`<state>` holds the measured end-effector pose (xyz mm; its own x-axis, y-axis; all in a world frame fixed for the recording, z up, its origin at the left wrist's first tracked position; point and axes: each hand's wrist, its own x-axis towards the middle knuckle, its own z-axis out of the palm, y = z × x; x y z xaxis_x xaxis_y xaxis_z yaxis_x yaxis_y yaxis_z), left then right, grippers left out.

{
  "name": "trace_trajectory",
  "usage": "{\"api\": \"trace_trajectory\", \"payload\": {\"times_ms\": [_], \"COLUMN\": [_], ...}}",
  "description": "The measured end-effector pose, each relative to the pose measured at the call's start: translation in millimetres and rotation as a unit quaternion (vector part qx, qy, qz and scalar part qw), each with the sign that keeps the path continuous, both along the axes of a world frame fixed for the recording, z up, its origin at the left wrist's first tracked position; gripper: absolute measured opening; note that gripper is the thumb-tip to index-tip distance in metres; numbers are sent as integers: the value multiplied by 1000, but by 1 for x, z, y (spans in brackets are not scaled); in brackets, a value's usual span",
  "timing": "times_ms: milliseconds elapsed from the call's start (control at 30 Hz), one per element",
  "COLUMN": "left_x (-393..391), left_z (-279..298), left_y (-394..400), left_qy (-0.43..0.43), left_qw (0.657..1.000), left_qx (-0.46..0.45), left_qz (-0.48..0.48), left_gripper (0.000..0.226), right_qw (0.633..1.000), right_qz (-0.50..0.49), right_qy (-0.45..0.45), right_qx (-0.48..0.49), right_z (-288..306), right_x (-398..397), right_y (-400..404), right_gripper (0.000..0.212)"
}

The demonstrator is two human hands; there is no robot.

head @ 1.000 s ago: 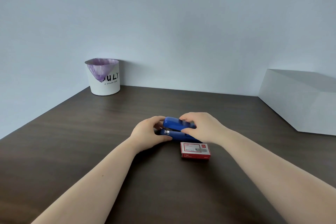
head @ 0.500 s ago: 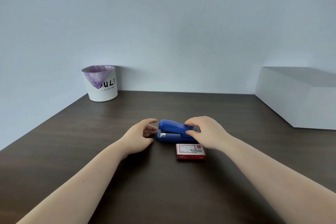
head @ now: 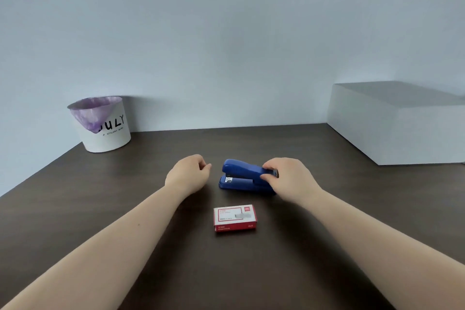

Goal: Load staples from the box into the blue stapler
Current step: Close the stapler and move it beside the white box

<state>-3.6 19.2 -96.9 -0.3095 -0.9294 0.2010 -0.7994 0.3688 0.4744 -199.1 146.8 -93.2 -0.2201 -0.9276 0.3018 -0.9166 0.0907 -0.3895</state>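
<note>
The right hand (head: 289, 178) pinches the stapler's (head: 245, 176) rear end on the desk (head: 100, 209); the left hand (head: 188, 175) hovers loosely curled, empty, just beside its nose. The box (head: 235, 218) lies nearer, untouched.

A dark wooden table (head: 75, 209) meets a wall at its far edge. The blue plastic stapler (head: 245, 177) rests on the table near its middle and serves as the landmark. Just left of the stapler, apart from it, is the left hand (head: 187, 175). The right hand (head: 289, 178) touches the stapler's right end. The small red-and-white cardboard staple box (head: 235, 218) lies in front of the stapler, nearer the viewer. Far behind and left of the stapler stands a white round bin with a purple liner (head: 102, 123). Behind and well right of the stapler sits a large white rectangular box (head: 397, 126).
</note>
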Motion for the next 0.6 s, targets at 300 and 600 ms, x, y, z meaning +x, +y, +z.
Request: {"api": "trace_trajectory", "payload": {"times_ms": [300,600], "left_x": [-125,-216], "left_z": [13,-6], "left_y": [-39,-59], "left_qy": [-23,-8], "left_qw": [992,971], "left_qx": [-3,6], "left_qz": [-122,-241], "left_gripper": [20,18], "right_qw": [985,950], "right_qz": [-160,-299], "right_qy": [-1,6], "right_qx": [-61,-91], "right_z": [-8,-12], "right_x": [-94,-190], "right_y": [-29,-66], "right_gripper": [20,18]}}
